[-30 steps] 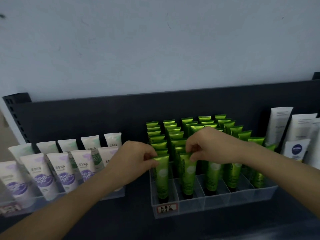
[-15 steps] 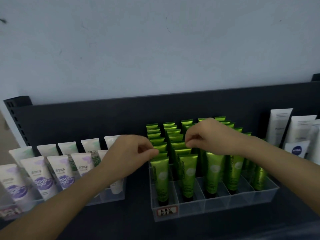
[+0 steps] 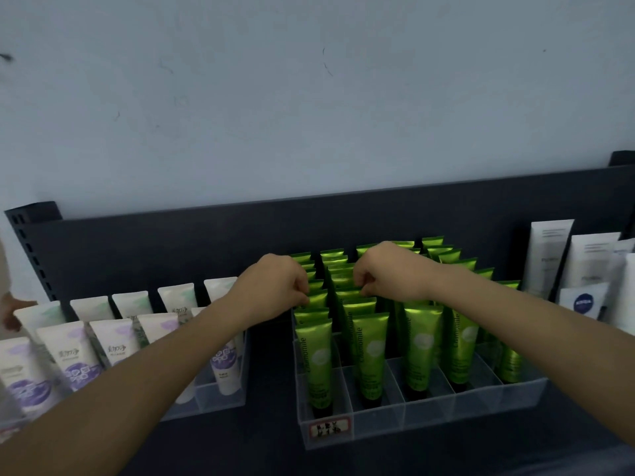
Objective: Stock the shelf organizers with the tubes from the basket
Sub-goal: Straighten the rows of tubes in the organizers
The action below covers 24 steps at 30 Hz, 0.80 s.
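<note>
Several rows of green tubes (image 3: pixel 369 352) stand upright in a clear divided organizer (image 3: pixel 429 417) on the dark shelf. My left hand (image 3: pixel 275 290) hovers over the leftmost column, a few rows behind the front tube, and its curled fingertips pinch the crimped top of a green tube there. My right hand (image 3: pixel 391 273) is over the second column, fingers curled onto a tube top in the same way. Both hands hide the tubes beneath them. The basket is out of view.
A second clear organizer (image 3: pixel 220 389) at the left holds white and purple tubes (image 3: pixel 68 355). Tall white tubes (image 3: pixel 549 255) and a Nivea pack (image 3: pixel 582 302) stand at the right. The dark back panel (image 3: pixel 206 242) rises behind. Another person's hand (image 3: pixel 10 314) shows at the far left edge.
Both hands have moved from the front tubes back along the rows, staying on the tube tops. The front tubes of the first two columns now stand uncovered.
</note>
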Each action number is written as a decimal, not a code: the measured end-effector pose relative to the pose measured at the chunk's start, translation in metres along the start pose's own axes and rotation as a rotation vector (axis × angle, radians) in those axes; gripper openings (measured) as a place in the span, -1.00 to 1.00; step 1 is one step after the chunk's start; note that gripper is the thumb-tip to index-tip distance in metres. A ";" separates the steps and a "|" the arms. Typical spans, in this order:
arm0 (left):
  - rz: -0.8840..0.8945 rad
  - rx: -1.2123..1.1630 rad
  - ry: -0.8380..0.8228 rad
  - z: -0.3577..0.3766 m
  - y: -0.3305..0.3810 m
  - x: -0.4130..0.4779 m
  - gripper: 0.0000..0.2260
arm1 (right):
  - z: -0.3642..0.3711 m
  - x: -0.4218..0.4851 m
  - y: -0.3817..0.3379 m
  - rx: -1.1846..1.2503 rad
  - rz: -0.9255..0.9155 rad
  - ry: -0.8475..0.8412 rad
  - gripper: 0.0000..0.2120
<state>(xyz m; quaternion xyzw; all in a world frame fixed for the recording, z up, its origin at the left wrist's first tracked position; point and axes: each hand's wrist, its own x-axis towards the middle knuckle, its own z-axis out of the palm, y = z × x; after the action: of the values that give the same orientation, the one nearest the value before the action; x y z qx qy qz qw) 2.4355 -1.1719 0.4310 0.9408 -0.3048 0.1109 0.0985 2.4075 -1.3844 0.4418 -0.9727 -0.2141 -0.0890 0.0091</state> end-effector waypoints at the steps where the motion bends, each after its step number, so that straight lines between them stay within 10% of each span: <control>1: 0.001 -0.007 0.008 0.000 0.000 0.000 -0.86 | 0.001 0.000 0.000 -0.001 0.000 0.002 -0.87; 24: -0.050 -0.039 0.166 0.005 -0.013 0.008 -0.81 | -0.004 -0.007 0.005 0.167 0.050 0.070 -0.85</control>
<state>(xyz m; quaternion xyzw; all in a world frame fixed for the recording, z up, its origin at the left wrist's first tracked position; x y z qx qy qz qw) 2.4507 -1.1670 0.4271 0.9335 -0.2743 0.1802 0.1443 2.4027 -1.3915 0.4450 -0.9699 -0.1959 -0.1046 0.1000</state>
